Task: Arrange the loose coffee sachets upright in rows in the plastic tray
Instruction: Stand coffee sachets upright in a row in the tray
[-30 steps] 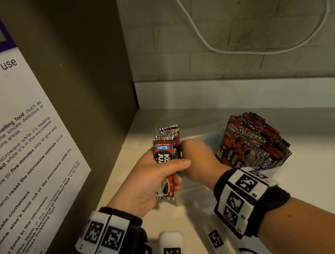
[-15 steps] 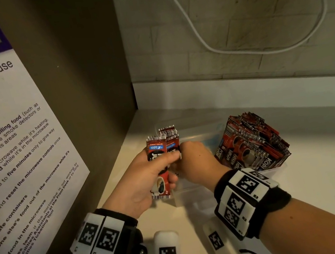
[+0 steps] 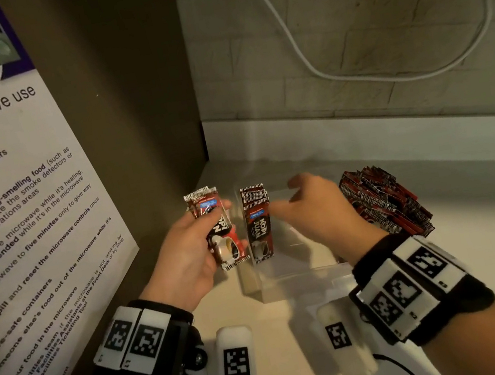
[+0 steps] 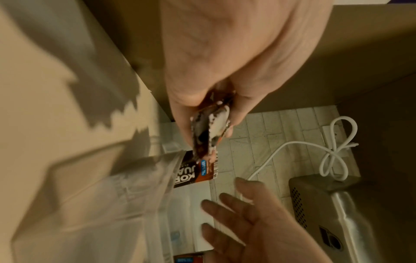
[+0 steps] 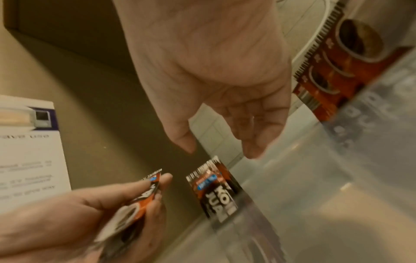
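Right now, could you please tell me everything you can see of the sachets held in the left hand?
The held sachets are a small bunch of flat, glossy packets, red and black with white lettering, a blue label, a coffee-cup picture and striped crimped ends. How many there are is unclear. The left hand pinches them between thumb and fingers, roughly upright and slightly tilted. They sit left of the clear plastic tray and apart from the sachets standing in it. The right hand is not touching them.

Tray (image 3: 305, 276) middle free between sachet stacks (image 3: 384, 203)
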